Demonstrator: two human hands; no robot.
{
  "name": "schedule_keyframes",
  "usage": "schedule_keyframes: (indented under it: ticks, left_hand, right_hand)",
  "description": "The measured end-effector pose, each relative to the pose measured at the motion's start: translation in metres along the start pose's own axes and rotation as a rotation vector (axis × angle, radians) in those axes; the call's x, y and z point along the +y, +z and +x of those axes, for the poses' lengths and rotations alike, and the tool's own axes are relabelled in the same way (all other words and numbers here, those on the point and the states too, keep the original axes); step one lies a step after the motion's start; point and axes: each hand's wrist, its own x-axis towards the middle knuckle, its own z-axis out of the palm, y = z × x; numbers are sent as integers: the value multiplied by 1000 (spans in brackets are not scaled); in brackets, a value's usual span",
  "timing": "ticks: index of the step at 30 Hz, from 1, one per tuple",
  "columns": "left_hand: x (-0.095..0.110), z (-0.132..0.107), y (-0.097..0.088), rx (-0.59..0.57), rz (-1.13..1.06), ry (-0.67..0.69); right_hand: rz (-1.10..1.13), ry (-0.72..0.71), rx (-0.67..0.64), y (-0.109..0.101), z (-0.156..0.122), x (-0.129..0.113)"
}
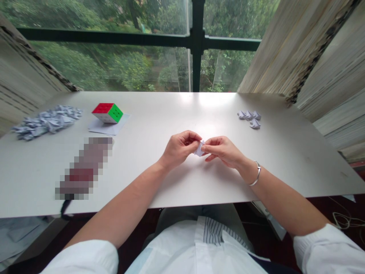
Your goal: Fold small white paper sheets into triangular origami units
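Observation:
A small folded white paper piece (199, 149) is held above the middle of the desk, between both my hands. My left hand (182, 145) pinches its left side with thumb and fingers. From the right, my right hand (222, 150) grips the other side between thumb and index finger, its lower fingers curled loosely beneath. The fingertips hide part of the paper, so its exact folds cannot be made out. Several folded paper pieces (249, 115) of pale white sit in a small group beyond my right hand.
A large heap of folded paper pieces (47, 121) lies at the far left. Beside it a cube puzzle (107, 113) rests on white paper sheets (103, 128). Nearer, a blurred-out flat object (85, 167) with a dark strap lies on the white desk (137, 125). A window stands behind.

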Motion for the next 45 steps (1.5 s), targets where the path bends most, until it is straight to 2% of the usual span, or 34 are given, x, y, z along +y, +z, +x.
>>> schedule_keyframes:
  ticks: [9, 16, 24, 29, 38, 45]
  left_hand:
    - [4, 4, -4, -83, -114, -104]
    - [4, 7, -8, -164, -247, -199]
    - [0, 6, -2, -55, -289, -185]
    - [-5, 4, 2, -15, -321, -176]
    - [-8, 3, 4, -10, -365, -244]
    - [-7, 4, 5, -9, -275, -231]
  right_hand:
    - [-6, 5, 64, 2, -1, -2]
    - [37, -30, 58, -4, -1, -3]
    - [-3, -23, 25, -7, -1, -4]
    - [-36, -51, 66, -4, -3, -6]
    - [-50, -75, 61, -3, 0, -4]
    - [-72, -75, 104, 1, 1, -1]
